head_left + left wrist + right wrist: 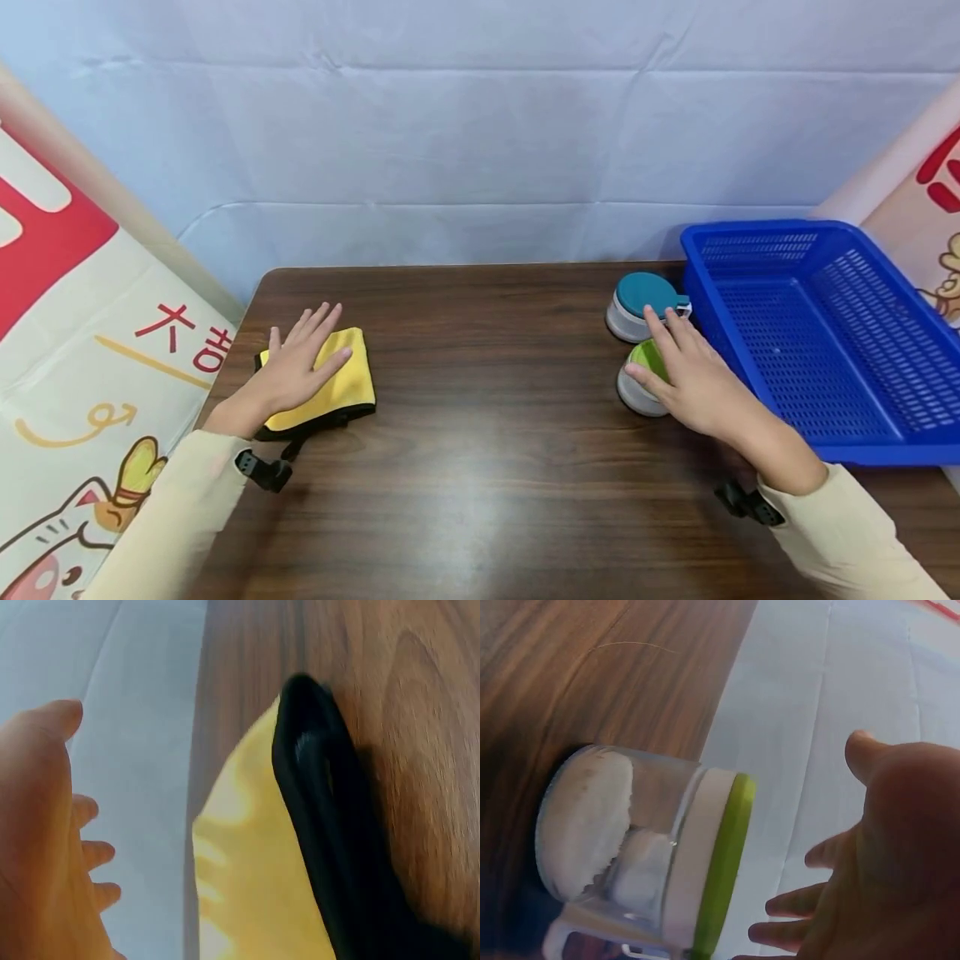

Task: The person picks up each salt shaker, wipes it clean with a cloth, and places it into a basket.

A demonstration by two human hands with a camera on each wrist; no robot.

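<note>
My left hand (pixel 296 367) hovers with spread fingers over a folded yellow cloth with black edging (pixel 348 375). In the left wrist view the cloth (pixel 247 855) lies on the table, apart from the fingers. On the other side, my right hand (pixel 693 375) is held, fingers extended, above a clear jar with a green lid (pixel 647 360). The right wrist view shows this jar (pixel 652 847) with a handle and white contents, and a gap between it and the hand. Just behind stands a similar jar with a teal lid (pixel 645 296), partly covered by the right fingertips.
A blue plastic basket (pixel 720 333) with perforated walls stands at the right, close beside the jars. The dark wooden table (pixel 480 417) ends at a pale cloth backdrop (pixel 480 150). A printed sheet (pixel 150 375) borders the left side.
</note>
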